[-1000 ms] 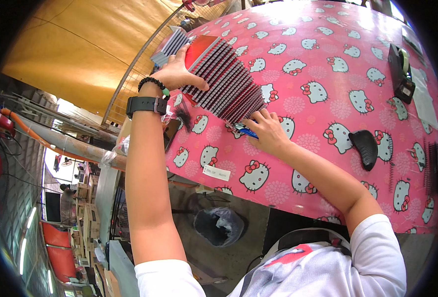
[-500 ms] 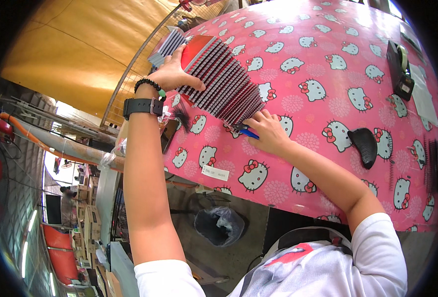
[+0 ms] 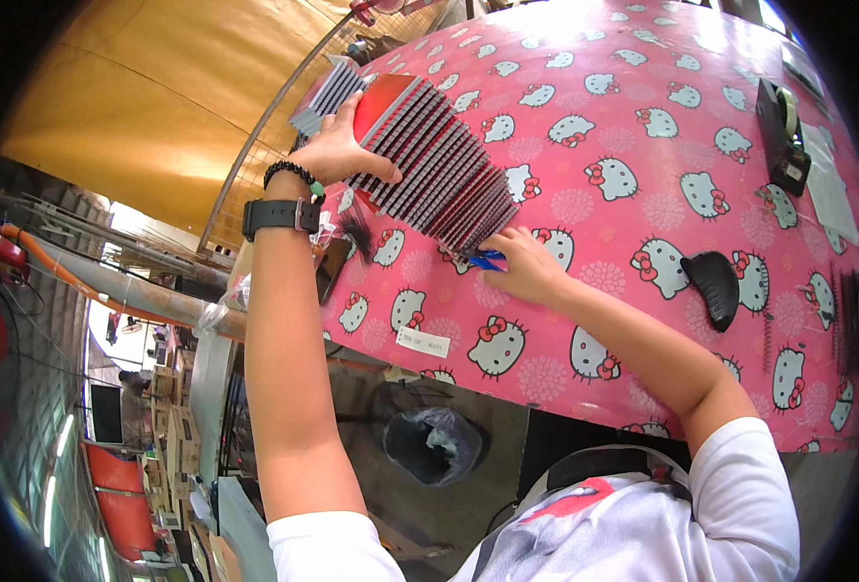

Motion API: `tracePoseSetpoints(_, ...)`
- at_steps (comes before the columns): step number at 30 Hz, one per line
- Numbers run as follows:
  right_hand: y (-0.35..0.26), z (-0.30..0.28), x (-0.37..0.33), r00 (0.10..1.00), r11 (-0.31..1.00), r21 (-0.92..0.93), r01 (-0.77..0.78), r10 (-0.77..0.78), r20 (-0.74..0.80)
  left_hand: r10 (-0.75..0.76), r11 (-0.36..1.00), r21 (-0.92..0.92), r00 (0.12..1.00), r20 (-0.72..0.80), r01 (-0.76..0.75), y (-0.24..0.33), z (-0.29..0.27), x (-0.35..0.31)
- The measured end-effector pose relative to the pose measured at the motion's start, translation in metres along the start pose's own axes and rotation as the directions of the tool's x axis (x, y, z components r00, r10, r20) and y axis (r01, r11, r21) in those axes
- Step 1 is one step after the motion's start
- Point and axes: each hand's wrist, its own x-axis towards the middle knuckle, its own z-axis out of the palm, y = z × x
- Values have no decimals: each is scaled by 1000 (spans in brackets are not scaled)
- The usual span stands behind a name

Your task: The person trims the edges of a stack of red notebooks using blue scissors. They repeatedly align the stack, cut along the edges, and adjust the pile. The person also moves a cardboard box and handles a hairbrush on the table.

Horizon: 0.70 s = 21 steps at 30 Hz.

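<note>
A leaning row of wire-bound notebooks (image 3: pixel 444 160) with red covers lies on the pink table, dark binding coils facing up. My left hand (image 3: pixel 337 155) grips its far-left end, thumb along the coils and fingers over a red cover. At the near right end of the row, my right hand (image 3: pixel 524 269) is closed round blue-handled pliers (image 3: pixel 487 260). Their handles show slightly apart, and their jaws are hidden at the last coils. Beyond my left hand stands a smaller stack of bound notebooks (image 3: pixel 327 94).
A black tape dispenser (image 3: pixel 786 145) and a curved black object (image 3: pixel 713 289) lie to the right on the pink patterned tablecloth (image 3: pixel 565 373). Near the front edge is a white paper slip (image 3: pixel 422 341). A lined bin (image 3: pixel 434 446) stands below the table. Dark bristly strands (image 3: pixel 356 231) lie beside the row.
The blue handles show more and stand wider apart now than before. My right hand has shifted slightly at the row's end, while my left hand keeps its place.
</note>
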Motion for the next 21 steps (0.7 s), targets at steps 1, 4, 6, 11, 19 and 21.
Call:
tracePoseSetpoints(1, -6, -3, -6, 984, 960, -249, 130, -157, -91, 3, 1000, 2, 1000, -7, -3, -2, 1, 1)
tracePoseSetpoints(4, -5, -6, -10, 977, 927, -321, 195, -211, -15, -3, 1000, 30, 1000, -1, 3, 3, 0, 1)
tracePoseSetpoints(6, -4, -7, -10, 965, 904, -353, 239, -262, -17, 1, 999, 36, 1000, -1, -1, 3, -1, 1)
tracePoseSetpoints(11, -5, -8, -9, 962, 898, -364, 246, -271, -19, 4, 999, 35, 1000, -6, -4, -1, 1, 1)
tracePoseSetpoints(19, 11, -23, 18, 726, 448, 584, -676, 272, 632, 30, 1000, -1, 999, -10, -30, -4, 1, 3)
tracePoseSetpoints(21, 20, -13, 18, 858, 737, 476, -479, 281, 429, -1, 1000, 10, 1000, -17, 1, 0, 1, 3)
